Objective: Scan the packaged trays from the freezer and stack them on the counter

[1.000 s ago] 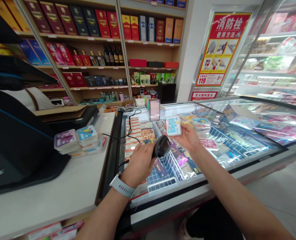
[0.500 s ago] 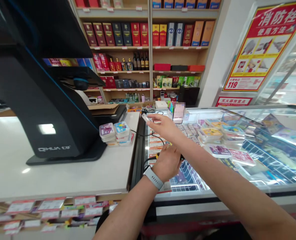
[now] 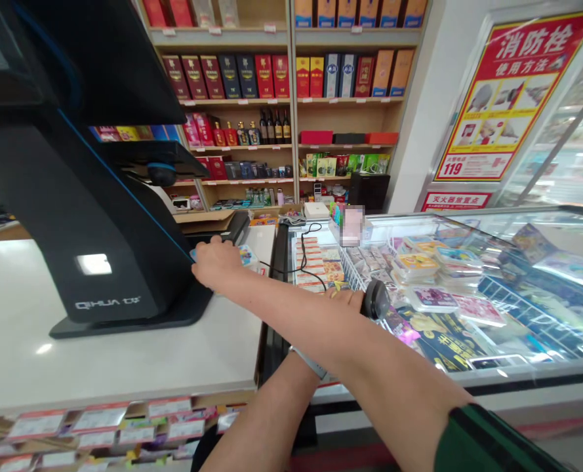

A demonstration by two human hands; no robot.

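Moved over to the flat plastic boxes on the counter is the right hand; whether anything is gripped cannot be told. The barcode scanner is held in the left hand. The flat plastic boxes seem light, hard and slippery, best held by their edges.

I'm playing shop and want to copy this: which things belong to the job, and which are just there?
Seems part of it:
black scanner, in the left hand
flat packs on the counter, right hand at them
similar packs on the glass-topped case

Just there, it seems:
boxes and bottles on the shelves
red wall poster
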